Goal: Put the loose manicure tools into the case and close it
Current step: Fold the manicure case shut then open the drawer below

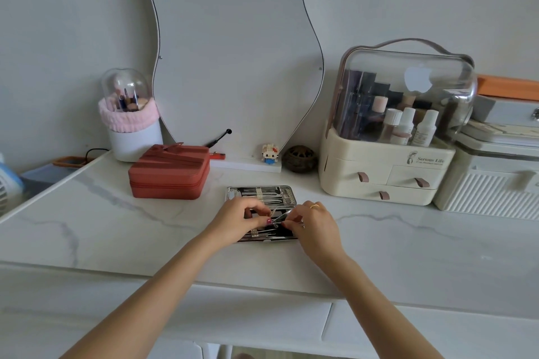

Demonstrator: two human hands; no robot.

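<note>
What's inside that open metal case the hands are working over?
The case holds rows of slim metal manicure tools in its far half. The left hand and right hand pinch one thin tool over the near half, covering much of it.

white marble-look tabletop (116,230), open manicure case (256,194), red zip pouch (169,175), cream cosmetics organiser (379,172)

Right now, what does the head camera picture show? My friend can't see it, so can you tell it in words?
Two bare hands, left hand and right hand, hold a thin metal tool together over an open manicure case on a white marble table. Behind stand a red zipped box, a wavy mirror and a clear-lidded makeup organizer.
</note>
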